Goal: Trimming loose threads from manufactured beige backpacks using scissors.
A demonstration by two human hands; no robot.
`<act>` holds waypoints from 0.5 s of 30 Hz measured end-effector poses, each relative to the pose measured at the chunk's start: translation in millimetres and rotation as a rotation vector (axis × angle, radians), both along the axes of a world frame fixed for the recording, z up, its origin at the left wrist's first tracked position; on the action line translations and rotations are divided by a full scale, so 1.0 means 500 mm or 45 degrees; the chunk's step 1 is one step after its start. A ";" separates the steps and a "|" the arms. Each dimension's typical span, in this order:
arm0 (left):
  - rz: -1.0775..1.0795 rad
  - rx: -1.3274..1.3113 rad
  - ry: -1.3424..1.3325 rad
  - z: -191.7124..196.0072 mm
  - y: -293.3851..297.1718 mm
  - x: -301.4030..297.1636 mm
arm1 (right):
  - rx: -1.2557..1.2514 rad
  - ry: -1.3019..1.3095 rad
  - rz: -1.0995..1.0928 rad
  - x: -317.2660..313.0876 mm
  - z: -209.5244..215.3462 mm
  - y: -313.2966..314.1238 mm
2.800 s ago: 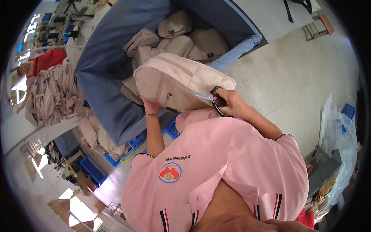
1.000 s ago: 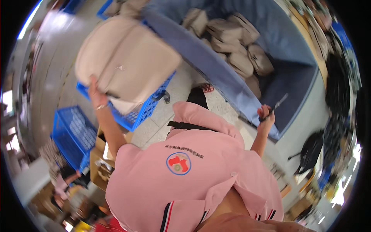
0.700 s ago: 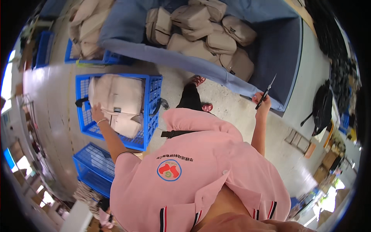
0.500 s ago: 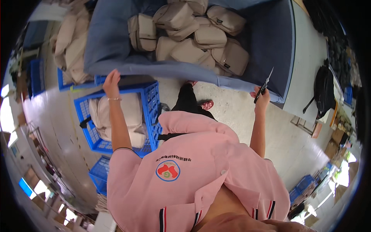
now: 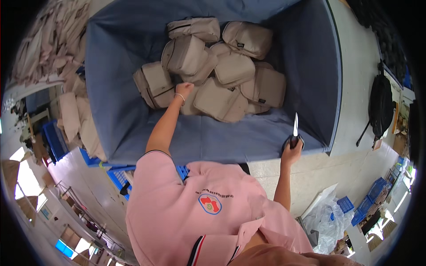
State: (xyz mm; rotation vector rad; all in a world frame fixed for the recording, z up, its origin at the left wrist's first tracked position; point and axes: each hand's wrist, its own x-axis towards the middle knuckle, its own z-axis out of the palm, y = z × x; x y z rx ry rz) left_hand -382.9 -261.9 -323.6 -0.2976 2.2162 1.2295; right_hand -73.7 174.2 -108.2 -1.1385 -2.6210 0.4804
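A big blue fabric bin [image 5: 133, 66] holds several beige bags [image 5: 230, 71] piled at its far side. My left hand [image 5: 183, 90] reaches down into the bin and touches a beige bag [image 5: 157, 84] at the left of the pile; I cannot tell if the fingers grip it. My right hand [image 5: 292, 150] stays at the bin's near rim, closed on a small pair of scissors [image 5: 295, 128] whose blades point up.
Blue plastic crates [image 5: 120, 175] stand by my left side under the bin's edge. More beige bags lie heaped at the far left [image 5: 53, 44]. A black backpack [image 5: 381, 106] sits on the floor at the right, clear plastic wrap [image 5: 328, 217] at the lower right.
I put a beige bag into a blue crate on my left, then turned back to the bin. My left hand went from the crate up into the bag pile. My right hand kept the scissors.
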 end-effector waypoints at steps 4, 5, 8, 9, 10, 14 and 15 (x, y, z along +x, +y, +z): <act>-0.245 -0.513 0.061 -0.127 0.031 -0.091 | -0.016 -0.123 -0.271 -0.019 0.015 -0.017; -0.255 -0.507 0.048 -0.155 0.042 -0.118 | 0.017 -0.132 -0.263 -0.001 0.005 -0.010; -0.264 -0.577 -0.040 -0.236 0.052 -0.181 | 0.133 -0.180 -0.208 0.022 -0.006 -0.001; -0.195 -0.707 0.072 -0.263 0.043 -0.196 | 0.097 -0.239 -0.238 0.020 0.000 -0.003; -0.131 -0.837 0.192 -0.291 0.030 -0.218 | 0.097 -0.241 -0.225 0.016 -0.003 -0.002; -0.155 -0.944 0.104 -0.359 0.048 -0.264 | 0.004 -0.326 -0.333 0.000 0.008 -0.013; -0.160 -1.066 0.048 -0.365 0.064 -0.277 | 0.106 -0.376 -0.278 0.012 0.004 -0.009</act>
